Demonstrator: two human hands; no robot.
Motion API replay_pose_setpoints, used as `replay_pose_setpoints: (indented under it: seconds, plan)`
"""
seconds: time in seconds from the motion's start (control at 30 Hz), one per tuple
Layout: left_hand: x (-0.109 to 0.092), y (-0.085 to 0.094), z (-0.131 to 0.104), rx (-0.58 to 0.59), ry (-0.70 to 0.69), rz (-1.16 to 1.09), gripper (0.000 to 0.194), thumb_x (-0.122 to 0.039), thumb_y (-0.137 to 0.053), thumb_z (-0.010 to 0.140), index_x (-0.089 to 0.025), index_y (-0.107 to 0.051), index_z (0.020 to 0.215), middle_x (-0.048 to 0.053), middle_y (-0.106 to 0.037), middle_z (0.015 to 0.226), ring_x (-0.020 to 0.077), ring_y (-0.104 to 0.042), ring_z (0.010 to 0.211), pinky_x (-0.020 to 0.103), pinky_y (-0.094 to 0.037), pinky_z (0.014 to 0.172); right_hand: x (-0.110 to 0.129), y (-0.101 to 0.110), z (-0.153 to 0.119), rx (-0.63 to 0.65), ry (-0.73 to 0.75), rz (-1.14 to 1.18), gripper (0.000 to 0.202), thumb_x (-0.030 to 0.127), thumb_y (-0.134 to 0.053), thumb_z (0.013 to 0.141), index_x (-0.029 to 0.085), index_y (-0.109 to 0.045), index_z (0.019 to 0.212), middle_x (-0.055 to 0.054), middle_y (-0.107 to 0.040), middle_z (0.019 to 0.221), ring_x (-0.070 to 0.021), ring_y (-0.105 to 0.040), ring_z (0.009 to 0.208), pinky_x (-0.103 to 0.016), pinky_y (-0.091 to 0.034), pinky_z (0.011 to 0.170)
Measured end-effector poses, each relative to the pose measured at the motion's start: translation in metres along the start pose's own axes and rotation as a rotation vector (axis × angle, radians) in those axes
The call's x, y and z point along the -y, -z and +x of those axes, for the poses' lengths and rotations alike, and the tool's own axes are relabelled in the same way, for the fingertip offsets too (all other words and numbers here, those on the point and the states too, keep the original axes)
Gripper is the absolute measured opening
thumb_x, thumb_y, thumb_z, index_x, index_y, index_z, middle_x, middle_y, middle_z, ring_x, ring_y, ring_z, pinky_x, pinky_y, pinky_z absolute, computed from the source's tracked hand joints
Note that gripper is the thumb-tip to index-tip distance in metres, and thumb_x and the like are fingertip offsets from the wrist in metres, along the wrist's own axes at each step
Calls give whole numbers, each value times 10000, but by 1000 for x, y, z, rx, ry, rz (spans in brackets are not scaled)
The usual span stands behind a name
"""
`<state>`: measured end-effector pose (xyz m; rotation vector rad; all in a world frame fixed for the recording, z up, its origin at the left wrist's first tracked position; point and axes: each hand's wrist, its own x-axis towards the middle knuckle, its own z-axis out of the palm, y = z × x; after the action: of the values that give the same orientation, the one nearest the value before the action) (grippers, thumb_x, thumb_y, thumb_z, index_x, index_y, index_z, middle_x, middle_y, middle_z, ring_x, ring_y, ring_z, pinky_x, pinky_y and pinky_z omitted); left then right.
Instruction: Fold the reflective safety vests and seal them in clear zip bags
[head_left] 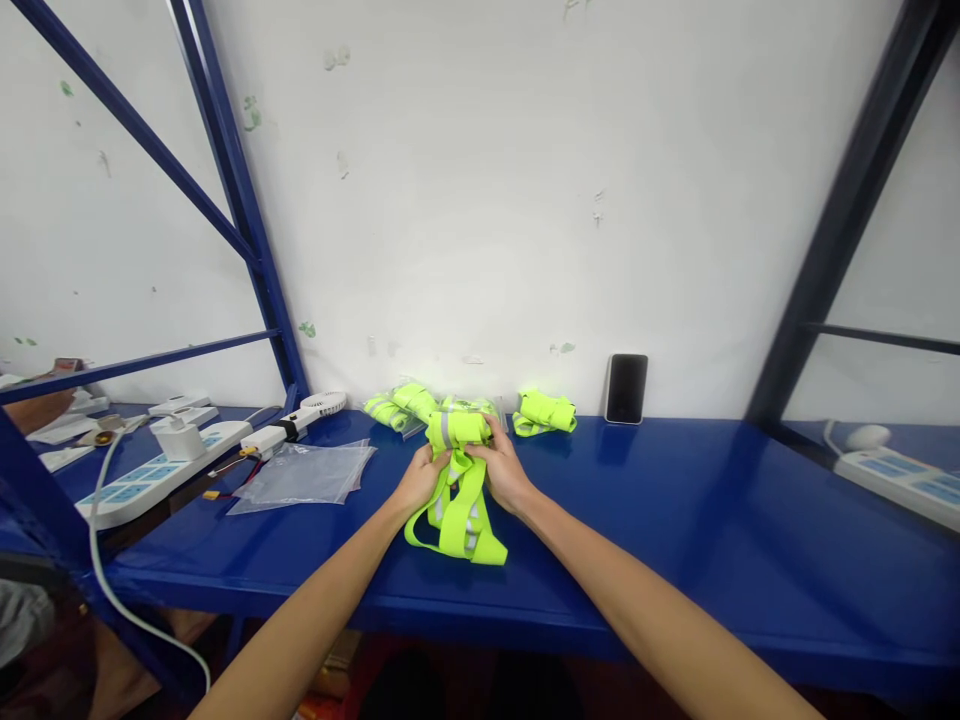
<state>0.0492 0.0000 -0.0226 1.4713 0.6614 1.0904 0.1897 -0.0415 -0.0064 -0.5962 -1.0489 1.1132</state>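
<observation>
Between my hands is a neon-yellow reflective strap vest (459,430), its upper part bundled into a roll with a silver stripe. Loose yellow straps (465,525) hang from the roll and lie on the blue table toward me. My left hand (422,480) grips the roll's lower left side, fingers closed. On the right side my right hand (504,466) is wrapped round it, thumb in front. Just behind lie similar yellow bundles in clear bags (401,405), and another folded yellow bundle (545,411) sits to the right.
Clear plastic bags (304,474) lie flat on the table (637,530) at left, near a white handheld fan (322,404) and wires. A power strip (161,475) stands farther left. A dark-screened phone (626,388) leans on the wall. Blue metal posts (240,190) frame the sides.
</observation>
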Motion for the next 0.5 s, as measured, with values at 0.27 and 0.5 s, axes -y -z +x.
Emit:
replay_pose_setpoints:
  seconds: [0.27, 0.5]
  plan:
    - [-3, -1, -2, -34, 41, -39, 200, -267, -677, 684, -111, -638, 803, 12, -621, 562, 138, -553, 437, 253, -448, 465, 23, -15, -8, 29, -163, 226, 244, 331, -688, 727, 249, -491, 844, 22, -587, 825, -167, -600, 703, -298, -511, 583]
    - [-11, -4, -6, -139, 78, -224, 222, -235, -687, 621, -142, -664, 822, 34, -691, 657, 204, -652, 613, 283, -487, 578, 26, -12, -6, 62, -254, 263, 445, 144, -629, 595, 272, -506, 1002, 15, -605, 972, -192, -622, 783, -349, -532, 644]
